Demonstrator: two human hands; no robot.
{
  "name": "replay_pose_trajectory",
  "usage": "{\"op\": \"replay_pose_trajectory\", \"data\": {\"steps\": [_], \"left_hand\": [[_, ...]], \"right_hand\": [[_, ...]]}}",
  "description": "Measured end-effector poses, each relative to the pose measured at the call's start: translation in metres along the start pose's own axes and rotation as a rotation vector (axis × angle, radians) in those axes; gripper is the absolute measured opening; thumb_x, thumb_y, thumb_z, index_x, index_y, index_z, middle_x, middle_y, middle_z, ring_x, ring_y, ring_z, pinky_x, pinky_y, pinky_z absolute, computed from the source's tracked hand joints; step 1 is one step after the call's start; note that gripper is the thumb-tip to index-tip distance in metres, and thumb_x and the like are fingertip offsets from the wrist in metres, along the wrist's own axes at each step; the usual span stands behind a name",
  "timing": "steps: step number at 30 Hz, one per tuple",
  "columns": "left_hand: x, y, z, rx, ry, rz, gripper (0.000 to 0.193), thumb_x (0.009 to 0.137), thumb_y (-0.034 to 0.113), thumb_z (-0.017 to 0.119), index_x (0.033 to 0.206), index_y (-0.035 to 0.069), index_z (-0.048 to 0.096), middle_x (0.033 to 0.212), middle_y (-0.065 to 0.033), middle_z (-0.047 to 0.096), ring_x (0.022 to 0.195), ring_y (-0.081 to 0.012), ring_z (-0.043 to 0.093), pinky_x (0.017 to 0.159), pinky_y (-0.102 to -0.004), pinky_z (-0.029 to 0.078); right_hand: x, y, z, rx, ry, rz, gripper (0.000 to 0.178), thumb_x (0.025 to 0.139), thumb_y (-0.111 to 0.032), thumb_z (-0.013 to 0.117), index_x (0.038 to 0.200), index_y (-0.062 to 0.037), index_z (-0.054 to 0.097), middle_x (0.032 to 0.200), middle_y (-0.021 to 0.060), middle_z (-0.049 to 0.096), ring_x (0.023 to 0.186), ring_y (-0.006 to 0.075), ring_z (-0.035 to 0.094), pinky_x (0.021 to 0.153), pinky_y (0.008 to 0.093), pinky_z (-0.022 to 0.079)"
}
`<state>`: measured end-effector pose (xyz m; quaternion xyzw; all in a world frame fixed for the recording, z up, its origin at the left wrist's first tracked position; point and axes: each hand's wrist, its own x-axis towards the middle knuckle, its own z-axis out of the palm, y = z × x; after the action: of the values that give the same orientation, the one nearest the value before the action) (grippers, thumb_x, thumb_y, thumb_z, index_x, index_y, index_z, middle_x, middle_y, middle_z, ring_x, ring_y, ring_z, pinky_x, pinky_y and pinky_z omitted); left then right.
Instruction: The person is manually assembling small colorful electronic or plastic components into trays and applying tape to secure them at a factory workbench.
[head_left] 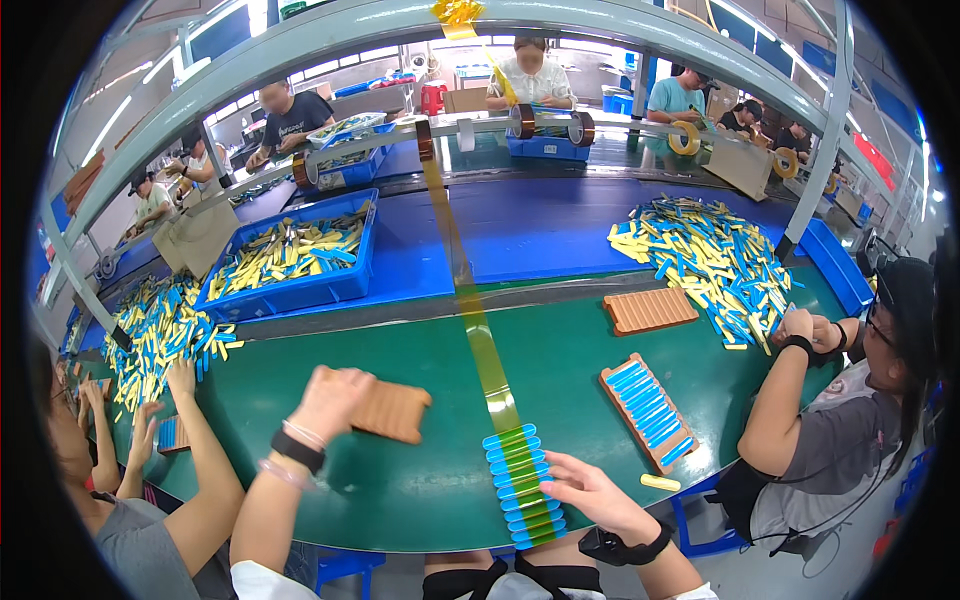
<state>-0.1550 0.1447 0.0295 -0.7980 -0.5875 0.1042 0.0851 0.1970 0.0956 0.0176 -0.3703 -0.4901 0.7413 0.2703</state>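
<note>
Big green counter [455,480] at 6 o'clock, blue stool [345,570] around 7, strip light [105,130] glowing up at 10.

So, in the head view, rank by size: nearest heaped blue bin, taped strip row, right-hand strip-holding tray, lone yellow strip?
1. Nearest heaped blue bin
2. Taped strip row and right-hand strip-holding tray: too alike to rank
3. Lone yellow strip
</note>
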Motion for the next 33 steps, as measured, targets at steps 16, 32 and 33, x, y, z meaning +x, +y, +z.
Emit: {"op": "replay_pose_trajectory", "data": {"steps": [16, 32, 33], "left_hand": [[-0.012, 0.138, -0.029, -2.260, -0.197, -0.156, 0.035, 0.087, 0.013, 0.048, 0.118, 0.000, 0.041, 0.112, -0.0105, 0.052, 0.102, -0.0199, 0.052, 0.083, -0.0339, 0.046], [-0.035, 0.124, -0.005, -2.383, -0.022, -0.317, 0.036, 0.082, 0.007, 0.051, 0.115, -0.006, 0.044, 0.098, -0.0123, 0.058, 0.088, -0.0215, 0.059, 0.079, -0.0360, 0.049], [-0.035, 0.123, -0.005, -2.383, -0.014, -0.329, 0.036, 0.082, 0.007, 0.051, 0.115, -0.006, 0.043, 0.098, -0.0123, 0.058, 0.088, -0.0217, 0.059, 0.079, -0.0361, 0.048]], "right_hand": [[-0.002, -0.001, 0.029, -0.190, 0.004, -0.223, 0.049, 0.085, -0.009, 0.053, 0.127, -0.0015, 0.030, 0.115, 0.0157, 0.049, 0.104, 0.0207, 0.051, 0.087, 0.0291, 0.042], [-0.099, 0.049, -0.085, -0.985, 0.823, -0.280, 0.023, 0.068, -0.001, 0.065, 0.089, -0.0015, 0.055, 0.083, 0.0099, 0.051, 0.073, 0.0243, 0.051, 0.064, 0.0318, 0.043], [-0.100, 0.039, -0.083, -0.960, 0.755, -0.178, 0.022, 0.067, 0.000, 0.066, 0.087, -0.0017, 0.058, 0.076, 0.0082, 0.053, 0.070, 0.0226, 0.051, 0.062, 0.0310, 0.043]]}}
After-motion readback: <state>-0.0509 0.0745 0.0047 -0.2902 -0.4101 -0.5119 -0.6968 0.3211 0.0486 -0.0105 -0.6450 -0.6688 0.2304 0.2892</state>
